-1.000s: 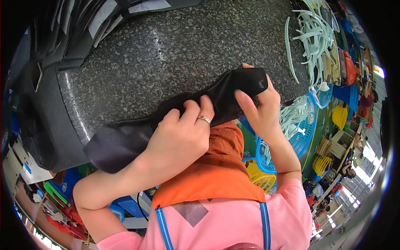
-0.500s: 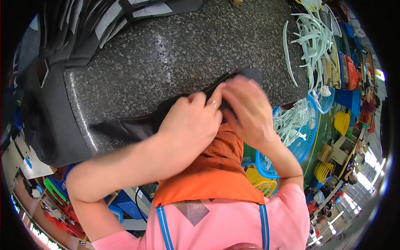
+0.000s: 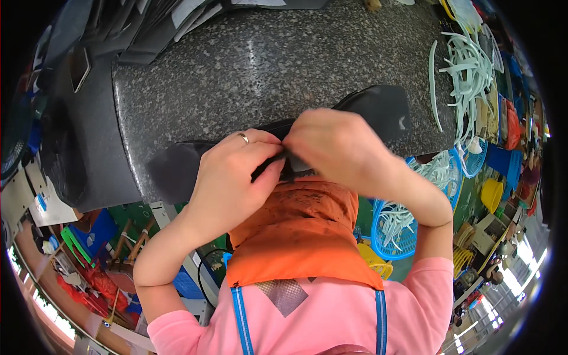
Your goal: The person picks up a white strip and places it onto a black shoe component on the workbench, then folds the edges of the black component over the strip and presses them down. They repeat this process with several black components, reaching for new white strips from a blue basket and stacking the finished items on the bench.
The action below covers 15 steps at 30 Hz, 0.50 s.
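A black sheet piece, leather-like (image 3: pixel 381 109), lies across the near edge of the speckled stone table, its two ends spread out to left and right. Along its middle, my left hand (image 3: pixel 228 177), with a ring on one finger, pinches the near edge between thumb and fingers. Right beside it, the fingertips of my right hand (image 3: pixel 340 145) close on the same edge, slightly smeared by motion. Both sets of fingertips nearly meet. The fold or seam between them is mostly hidden by the hands. Below hangs my orange apron (image 3: pixel 296 248).
Stacked black pieces with pale sheets (image 3: pixel 195 12) fill the table's far left. More black material (image 3: pixel 89 142) drapes over the left edge. Pale green strips (image 3: pixel 470 71) heap at the right edge, with others in a blue basket (image 3: pixel 402 245) below. A yellow basket (image 3: pixel 374 260) stands nearby.
My hands have shifted from overlapping to side by side, the right one coming leftward with its palm turned down. The black piece now lies flatter, with both ends more spread. The view has shifted slightly.
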### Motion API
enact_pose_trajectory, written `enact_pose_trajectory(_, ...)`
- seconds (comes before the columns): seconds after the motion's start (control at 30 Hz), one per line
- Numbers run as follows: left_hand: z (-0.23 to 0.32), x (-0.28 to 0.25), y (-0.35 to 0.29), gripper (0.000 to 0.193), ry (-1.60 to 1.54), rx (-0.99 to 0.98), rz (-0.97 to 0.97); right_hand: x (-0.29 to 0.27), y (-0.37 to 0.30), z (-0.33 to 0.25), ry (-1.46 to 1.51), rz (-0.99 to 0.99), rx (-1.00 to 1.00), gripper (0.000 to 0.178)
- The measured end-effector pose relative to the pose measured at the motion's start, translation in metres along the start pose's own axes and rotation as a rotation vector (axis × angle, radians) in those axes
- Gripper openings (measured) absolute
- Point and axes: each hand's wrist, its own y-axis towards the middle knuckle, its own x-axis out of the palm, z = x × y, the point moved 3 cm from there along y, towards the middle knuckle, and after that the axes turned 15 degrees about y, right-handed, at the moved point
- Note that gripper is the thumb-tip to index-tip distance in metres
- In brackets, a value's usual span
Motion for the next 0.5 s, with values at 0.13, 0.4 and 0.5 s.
enact_pose_trajectory(0.13,-0.005,0.003,-0.008,0.021,0.012,0.119,-0.045,-0.002,0.005,0.005,0.145,-0.093,0.022,0.009)
enact_pose_trajectory(0.4,-0.003,0.009,-0.013,0.030,0.173,0.258,-0.022,0.006,0.000,0.001,0.033,-0.097,-0.081,0.010)
enact_pose_trajectory(0.5,-0.001,0.012,-0.014,0.031,0.201,0.282,0.011,0.011,-0.004,0.001,0.062,-0.018,-0.108,0.013)
